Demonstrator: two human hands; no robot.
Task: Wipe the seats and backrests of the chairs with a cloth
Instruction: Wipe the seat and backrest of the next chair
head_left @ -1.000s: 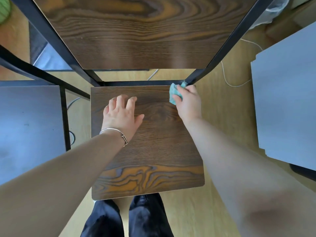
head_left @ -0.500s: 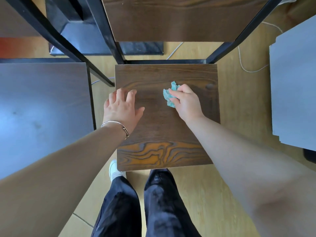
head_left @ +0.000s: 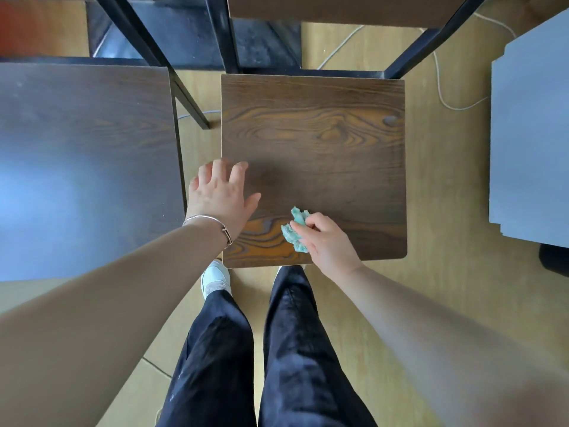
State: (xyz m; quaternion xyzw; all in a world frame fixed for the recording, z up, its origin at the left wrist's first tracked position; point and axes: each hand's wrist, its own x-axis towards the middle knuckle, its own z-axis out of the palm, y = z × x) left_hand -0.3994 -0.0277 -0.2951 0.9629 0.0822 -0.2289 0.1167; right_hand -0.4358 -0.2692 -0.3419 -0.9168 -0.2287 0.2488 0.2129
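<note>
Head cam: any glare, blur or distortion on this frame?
Head view: bluish-white glare washes out the neighbouring seat; soft shadow on the wiped seat beyond the left hand; wide-angle stretch swells both forearms at the edges; cloth and right hand fairly sharp.

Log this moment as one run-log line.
step: wiping seat | right hand: crumpled teal cloth on brown wood-grain chair seat, front edge | left hand: flat, bracing

Teal cloth point(head_left: 296, 229) on a dark brown, orange-streaked wood-grain seat point(head_left: 314, 143); black trousers point(head_left: 295, 349).
</note>
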